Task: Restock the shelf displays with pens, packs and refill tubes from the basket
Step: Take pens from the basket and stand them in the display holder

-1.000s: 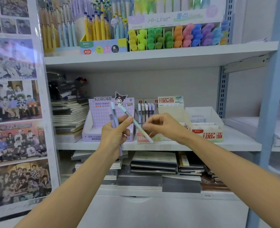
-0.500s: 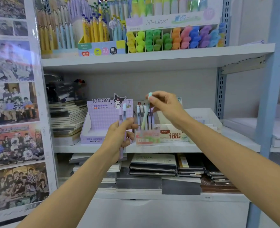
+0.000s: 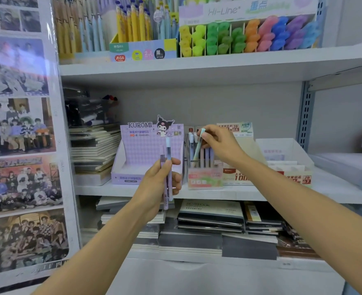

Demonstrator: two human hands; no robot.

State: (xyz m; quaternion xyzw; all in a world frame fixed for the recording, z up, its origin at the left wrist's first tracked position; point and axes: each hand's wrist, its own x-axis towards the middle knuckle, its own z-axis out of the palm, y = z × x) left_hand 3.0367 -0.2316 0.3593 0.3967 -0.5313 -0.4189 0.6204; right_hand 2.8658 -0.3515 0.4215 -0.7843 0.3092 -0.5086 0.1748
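Note:
My right hand (image 3: 220, 143) pinches the top of a pale green refill tube (image 3: 197, 149), whose lower end stands inside a small pink-green display box (image 3: 204, 179) among several upright tubes. My left hand (image 3: 161, 184) is closed around two slim purple and blue tubes (image 3: 167, 167), held upright in front of the purple Kuromi display box (image 3: 139, 154). Both boxes stand on the middle shelf (image 3: 250, 193). The basket is out of view.
Cardboard lead-refill boxes (image 3: 282, 167) sit right of the pink box. Stacked notebooks (image 3: 95, 150) fill the shelf's left end and the level below. The upper shelf carries pens (image 3: 133, 24) and a highlighter rack (image 3: 248, 35). A photo-covered panel (image 3: 18, 145) stands at left.
My right hand took the green tube from my left hand, swung it upright and lowered it into the pink-green box. My left hand stayed in place with the remaining tubes.

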